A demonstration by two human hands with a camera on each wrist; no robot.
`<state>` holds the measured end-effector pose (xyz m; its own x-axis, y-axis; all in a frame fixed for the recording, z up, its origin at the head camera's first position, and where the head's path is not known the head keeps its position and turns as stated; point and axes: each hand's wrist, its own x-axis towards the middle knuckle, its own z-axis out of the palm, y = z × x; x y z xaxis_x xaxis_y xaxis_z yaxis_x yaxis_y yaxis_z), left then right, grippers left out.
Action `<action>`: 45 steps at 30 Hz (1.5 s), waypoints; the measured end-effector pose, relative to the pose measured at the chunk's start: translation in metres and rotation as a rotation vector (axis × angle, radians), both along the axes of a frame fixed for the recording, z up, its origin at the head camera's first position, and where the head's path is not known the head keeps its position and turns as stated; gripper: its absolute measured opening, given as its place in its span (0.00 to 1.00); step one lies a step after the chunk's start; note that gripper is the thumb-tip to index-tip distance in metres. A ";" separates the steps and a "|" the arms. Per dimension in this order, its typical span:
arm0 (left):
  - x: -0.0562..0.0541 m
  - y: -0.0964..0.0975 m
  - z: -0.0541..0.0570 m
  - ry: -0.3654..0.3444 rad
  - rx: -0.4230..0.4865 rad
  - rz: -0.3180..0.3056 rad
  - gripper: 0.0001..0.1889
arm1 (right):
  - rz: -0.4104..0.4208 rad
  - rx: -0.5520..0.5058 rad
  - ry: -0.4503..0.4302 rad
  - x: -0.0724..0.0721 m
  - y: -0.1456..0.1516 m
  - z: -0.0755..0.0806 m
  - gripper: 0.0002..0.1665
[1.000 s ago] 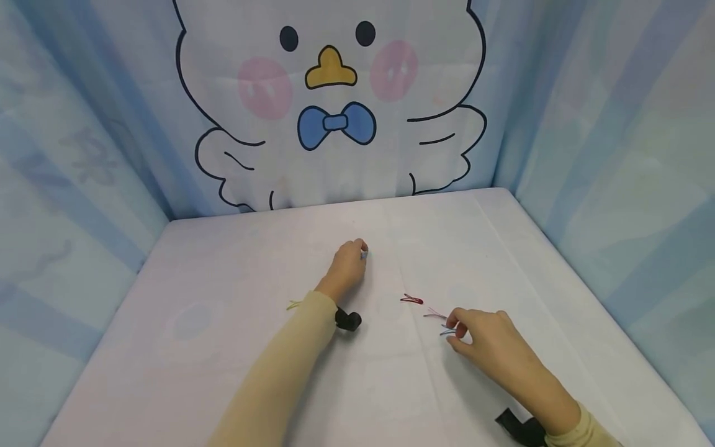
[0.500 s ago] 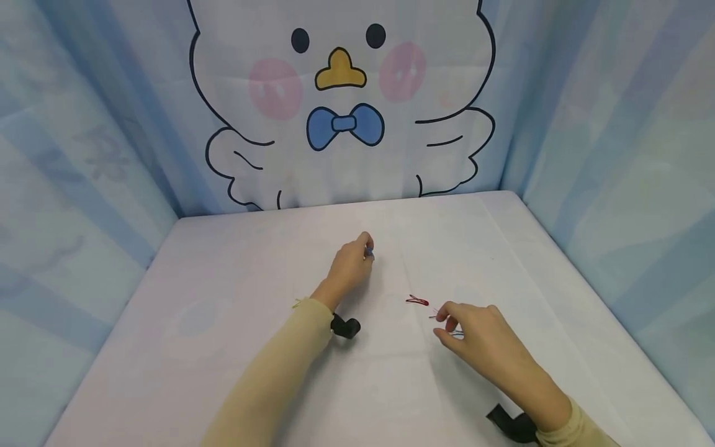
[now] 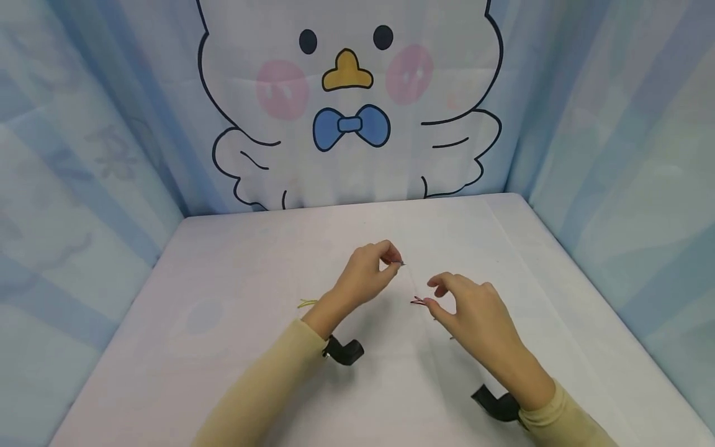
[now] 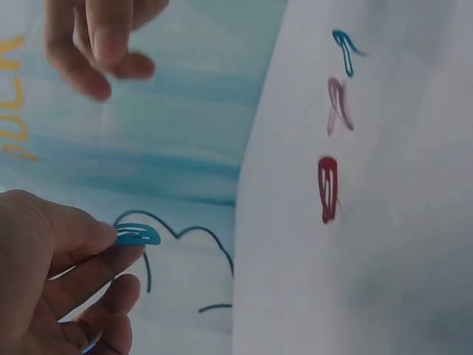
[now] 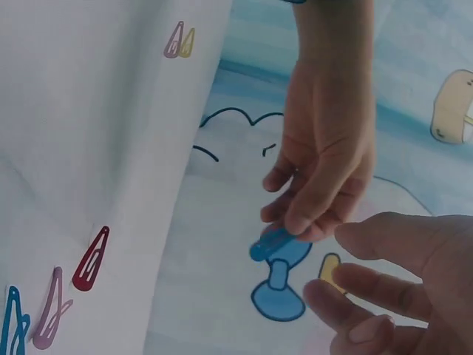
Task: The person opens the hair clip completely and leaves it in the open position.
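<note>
Between thumb and index finger, my left hand [image 3: 365, 273] pinches a blue snap hair clip [image 4: 137, 234], raised over the table. A bit of blue also shows under its lower fingers in the left wrist view. My right hand [image 3: 475, 310] faces it from the right, thumb and fingers spread apart around nothing. Below it on the table lie a red hair clip [image 4: 327, 188], a purple hair clip [image 4: 339, 106] and another blue hair clip [image 4: 345, 52] in a row. In the head view, the right hand largely covers the purple and second blue ones.
On the table's left side, a yellow hair clip [image 5: 188, 43] lies beside a pale purple hair clip [image 5: 174, 41]. The white-covered table [image 3: 223, 372] ends at a back curtain [image 3: 346, 167] printed with a cartoon bird; more curtain hangs on both sides.
My left hand has come right and turned with the blue hair clip. My right hand has moved forward and left, away from the second blue hair clip, toward the left hand.
</note>
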<state>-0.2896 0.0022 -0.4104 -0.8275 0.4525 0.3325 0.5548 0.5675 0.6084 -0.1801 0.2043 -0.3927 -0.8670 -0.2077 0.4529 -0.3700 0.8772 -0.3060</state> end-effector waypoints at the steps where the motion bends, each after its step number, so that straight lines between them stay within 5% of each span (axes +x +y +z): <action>1: 0.006 0.000 0.004 0.009 0.014 -0.025 0.03 | -0.007 -0.008 0.025 -0.001 -0.001 0.001 0.16; 9: 0.047 -0.009 0.023 0.112 0.142 -0.149 0.02 | -0.006 -0.060 0.127 0.000 -0.006 0.005 0.20; 15: 0.070 -0.020 0.035 0.068 0.233 -0.198 0.02 | 0.049 -0.040 0.230 0.008 -0.010 0.011 0.13; 24: 0.096 -0.030 0.048 0.176 0.295 -0.098 0.05 | 0.119 -0.084 0.399 0.020 -0.016 0.029 0.14; 31: 0.106 -0.033 0.054 0.257 0.367 -0.064 0.06 | 0.191 -0.196 0.516 0.022 -0.026 0.033 0.29; 37: 0.110 -0.035 0.058 0.321 0.432 -0.063 0.08 | 0.247 -0.245 0.685 0.016 -0.036 0.032 0.28; 45: 0.106 -0.040 0.060 0.368 0.371 -0.027 0.05 | 0.231 -0.205 0.690 0.008 -0.038 0.032 0.28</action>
<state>-0.1840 -0.0379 -0.3509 -0.6149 0.2689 0.7413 0.7815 0.3334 0.5273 -0.1717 0.1660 -0.3611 -0.3170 -0.2033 0.9264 -0.7045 0.7045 -0.0864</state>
